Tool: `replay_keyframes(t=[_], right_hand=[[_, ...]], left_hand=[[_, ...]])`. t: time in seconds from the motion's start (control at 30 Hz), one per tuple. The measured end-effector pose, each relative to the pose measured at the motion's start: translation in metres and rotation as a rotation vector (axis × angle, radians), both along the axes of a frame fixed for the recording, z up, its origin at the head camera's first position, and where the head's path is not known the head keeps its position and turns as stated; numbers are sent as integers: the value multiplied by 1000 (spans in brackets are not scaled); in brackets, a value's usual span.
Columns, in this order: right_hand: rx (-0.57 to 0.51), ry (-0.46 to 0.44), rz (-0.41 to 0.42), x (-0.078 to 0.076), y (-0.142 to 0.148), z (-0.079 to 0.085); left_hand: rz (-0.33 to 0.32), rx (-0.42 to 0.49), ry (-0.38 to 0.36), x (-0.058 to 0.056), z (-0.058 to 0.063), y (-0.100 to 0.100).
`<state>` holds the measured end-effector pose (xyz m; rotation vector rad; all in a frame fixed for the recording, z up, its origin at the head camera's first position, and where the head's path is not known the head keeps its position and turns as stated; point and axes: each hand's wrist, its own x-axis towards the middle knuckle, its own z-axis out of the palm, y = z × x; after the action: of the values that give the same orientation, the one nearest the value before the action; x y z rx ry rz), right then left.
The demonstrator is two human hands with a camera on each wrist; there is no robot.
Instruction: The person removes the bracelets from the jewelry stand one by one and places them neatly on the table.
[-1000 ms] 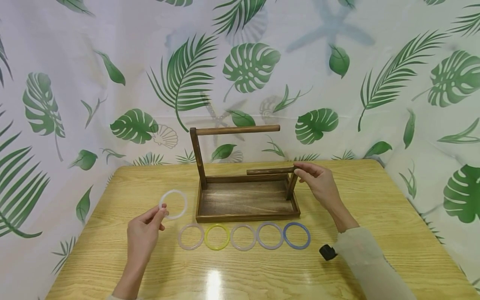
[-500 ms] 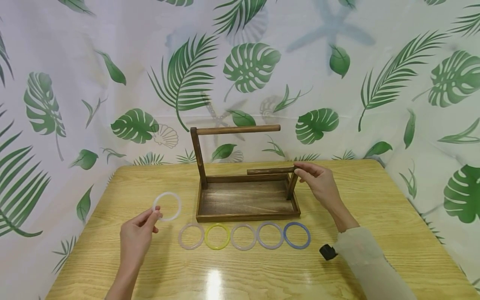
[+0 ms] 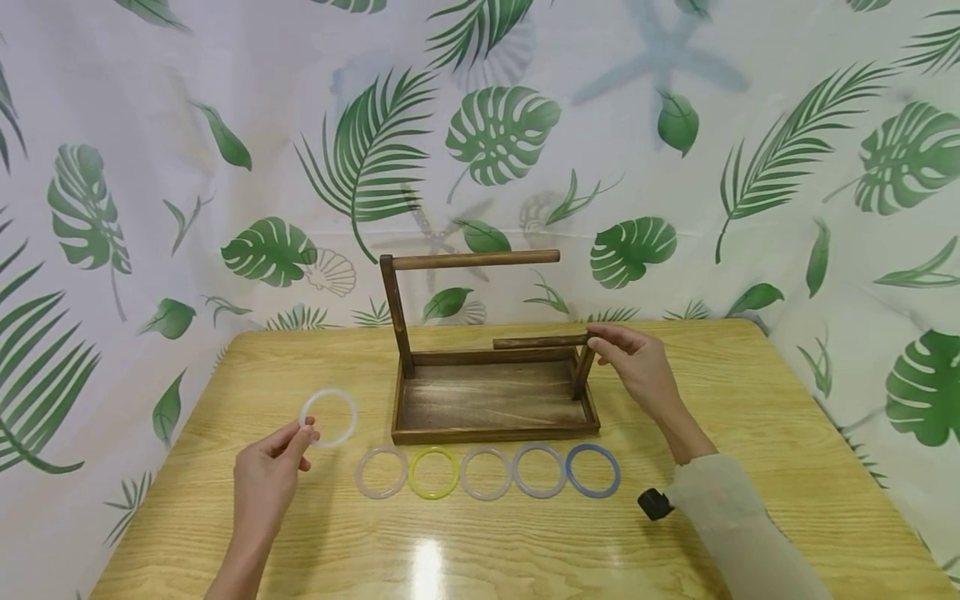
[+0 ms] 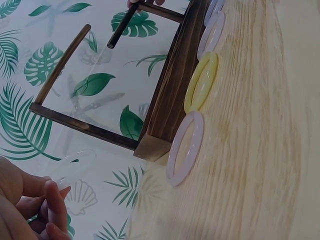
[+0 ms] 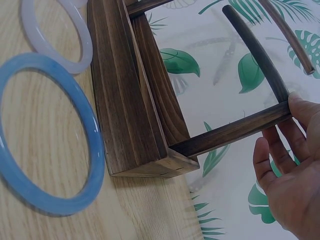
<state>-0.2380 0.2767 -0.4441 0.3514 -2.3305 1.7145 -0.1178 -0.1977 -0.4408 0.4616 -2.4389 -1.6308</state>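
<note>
My left hand [image 3: 266,471] pinches a translucent white bangle [image 3: 356,414] by its edge, held up left of a dark wooden stand [image 3: 495,435]. The stand is a shallow tray with a tall post and bar at the left and a lower post and bar at the right. My right hand [image 3: 636,367] grips the top of the lower post [image 5: 235,131], thumb at its corner with the bar. In front of the stand lies a row of bangles: a pale pink one [image 4: 172,165], a yellow one [image 3: 412,476], pale lilac ones [image 3: 516,477] and a blue one [image 5: 97,145].
All of this is on a light wood table [image 3: 360,550]. A leaf-printed cloth [image 3: 525,200] hangs close behind the table's back edge. A small black object [image 3: 655,504] sits by the right sleeve [image 3: 738,517].
My left hand has drawn back to the left and slightly down with the white bangle, away from the stand. The right hand keeps its place on the lower post.
</note>
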Motion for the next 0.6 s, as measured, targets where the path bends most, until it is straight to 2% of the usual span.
replay_keyframes(t=[0.37,0.6], right_hand=[[-11,10,12,-1,0,0],[-12,9,10,0,0,0]], left_hand=[[-6,-47,-90,6,-5,-15],[-18,-47,-112,11,-8,-18]])
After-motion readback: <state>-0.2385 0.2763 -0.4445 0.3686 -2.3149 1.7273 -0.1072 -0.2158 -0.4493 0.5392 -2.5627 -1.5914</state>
